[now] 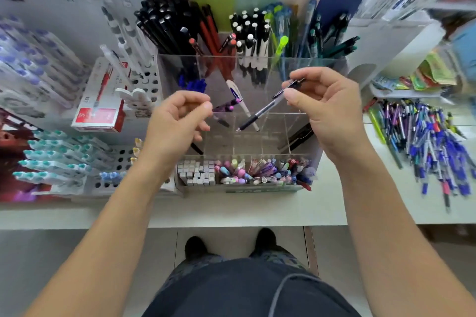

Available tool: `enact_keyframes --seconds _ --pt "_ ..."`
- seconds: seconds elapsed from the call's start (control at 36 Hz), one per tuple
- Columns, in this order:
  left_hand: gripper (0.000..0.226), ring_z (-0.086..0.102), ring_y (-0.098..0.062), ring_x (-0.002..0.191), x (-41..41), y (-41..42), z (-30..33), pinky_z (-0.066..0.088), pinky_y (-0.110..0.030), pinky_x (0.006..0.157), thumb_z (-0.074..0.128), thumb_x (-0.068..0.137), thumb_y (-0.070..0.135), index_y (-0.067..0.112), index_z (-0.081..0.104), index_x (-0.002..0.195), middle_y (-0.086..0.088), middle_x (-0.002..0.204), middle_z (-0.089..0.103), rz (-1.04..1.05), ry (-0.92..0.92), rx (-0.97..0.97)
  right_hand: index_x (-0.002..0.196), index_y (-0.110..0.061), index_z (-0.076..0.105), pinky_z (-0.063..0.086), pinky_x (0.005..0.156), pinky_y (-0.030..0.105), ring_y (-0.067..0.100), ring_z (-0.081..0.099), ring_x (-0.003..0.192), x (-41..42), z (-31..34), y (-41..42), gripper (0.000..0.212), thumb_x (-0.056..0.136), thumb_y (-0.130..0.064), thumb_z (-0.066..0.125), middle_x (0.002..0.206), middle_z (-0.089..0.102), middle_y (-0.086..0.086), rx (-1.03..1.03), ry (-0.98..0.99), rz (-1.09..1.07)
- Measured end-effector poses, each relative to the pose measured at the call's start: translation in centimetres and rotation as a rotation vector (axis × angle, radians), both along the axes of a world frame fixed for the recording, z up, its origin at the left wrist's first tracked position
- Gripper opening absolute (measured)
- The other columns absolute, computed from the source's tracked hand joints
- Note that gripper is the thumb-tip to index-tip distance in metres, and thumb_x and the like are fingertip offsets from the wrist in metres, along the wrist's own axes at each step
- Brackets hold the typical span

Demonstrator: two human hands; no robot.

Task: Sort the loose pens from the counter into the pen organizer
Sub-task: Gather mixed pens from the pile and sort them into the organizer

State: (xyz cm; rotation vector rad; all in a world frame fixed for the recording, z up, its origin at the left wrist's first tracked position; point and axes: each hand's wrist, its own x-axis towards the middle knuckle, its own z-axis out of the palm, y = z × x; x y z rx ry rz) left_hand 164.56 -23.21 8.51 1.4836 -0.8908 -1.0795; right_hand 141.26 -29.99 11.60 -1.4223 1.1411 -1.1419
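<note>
A clear acrylic pen organizer [260, 60] stands on the white counter, its back compartments full of black, red, white and green pens. My right hand [327, 108] pinches a black pen with a clear middle [265, 108], tilted tip-down over the middle compartments. My left hand [177, 123] holds a short purple-patterned pen [226, 105] by its end, over the same row. A white pen [242, 103] leans inside a middle compartment. The pile of loose pens [427, 144], mostly blue and purple, lies on the counter at the right.
Left of the organizer are a red-and-white pen box [100, 113], white perforated racks [146, 82] and rows of teal-capped pens [56, 157]. The front tray [257, 189] holds erasers and pastel caps. Packaged goods lie at the far right [427, 74]. The counter edge [231, 224] is near me.
</note>
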Motion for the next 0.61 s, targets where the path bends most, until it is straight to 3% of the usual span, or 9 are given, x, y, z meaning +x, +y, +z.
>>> enact_keyframes --seconds 0.17,0.22,0.31,0.36,0.42,0.47,0.61 --pt "0.018 0.064 -0.014 0.067 -3.4 -1.0 -0.4 0.053 -0.019 0.063 0.076 0.09 0.011 0.02 0.071 0.104 -0.001 0.091 0.072 -0.115 -0.259 -0.135 0.105 -0.003 0.073 0.059 0.079 0.032 0.018 0.07 0.077 -2.7 -0.2 -1.1 0.018 0.087 0.001 0.074 0.086 0.073 0.005 -0.109 -0.128 -0.348" --pt "0.019 0.064 -0.02 0.068 -4.3 -1.6 -0.6 0.055 -0.02 0.067 0.076 0.09 0.011 0.02 0.07 0.105 0.003 0.091 0.071 -0.105 -0.328 -0.169 0.106 -0.004 0.073 0.059 0.079 0.031 0.017 0.071 0.077 -2.9 -0.2 -1.6 0.019 0.088 -0.001 0.074 0.086 0.073 0.004 -0.178 -0.028 -0.401" --pt "0.023 0.064 -0.008 0.071 -5.0 -2.3 -0.8 0.054 -0.018 0.071 0.076 0.09 0.014 0.021 0.068 0.111 0.008 0.094 0.069 -0.147 -0.434 -0.192 0.105 -0.018 0.076 0.057 0.081 0.02 0.011 0.071 0.08 -1.9 -0.6 -2.0 0.022 0.086 -0.007 0.077 0.091 0.074 -0.003 -0.301 0.364 -0.3" --pt "0.025 0.064 -0.003 0.082 -5.2 -2.5 -1.0 0.053 -0.019 0.074 0.076 0.09 0.015 0.02 0.068 0.114 0.01 0.096 0.068 -0.167 -0.497 -0.211 0.107 -0.015 0.077 0.053 0.081 0.012 0.0 0.067 0.08 -0.8 -1.3 -2.2 0.025 0.085 -0.006 0.078 0.092 0.071 -0.007 -0.321 0.541 -0.18" --pt "0.027 0.063 -0.003 0.092 -5.3 -2.5 -1.0 0.056 -0.025 0.079 0.075 0.09 0.015 0.02 0.068 0.115 0.014 0.101 0.065 -0.161 -0.529 -0.234 0.108 -0.014 0.076 0.052 0.081 0.009 -0.006 0.066 0.08 0.2 -1.9 -2.4 0.026 0.084 -0.005 0.079 0.09 0.071 -0.01 -0.269 0.548 -0.115" --pt "0.028 0.061 -0.003 0.1 -5.4 -2.4 -1.0 0.057 -0.03 0.083 0.074 0.09 0.014 0.02 0.068 0.116 0.02 0.107 0.061 -0.157 -0.548 -0.29 0.106 -0.015 0.075 0.056 0.081 0.016 -0.002 0.067 0.08 0.8 -2.4 -2.4 0.024 0.084 -0.006 0.079 0.089 0.072 -0.009 -0.222 0.555 -0.13" --pt "0.025 0.061 0.0 0.101 -6.0 -2.2 -1.3 0.053 -0.025 0.087 0.074 0.09 0.015 0.024 0.068 0.111 0.023 0.105 0.063 -0.197 -0.548 -0.348 0.118 -0.011 0.073 0.057 0.089 0.023 0.005 0.07 0.09 -0.1 -2.9 -1.5 0.029 0.09 -0.003 0.071 0.1 0.073 -0.005 -0.163 0.544 -0.29"
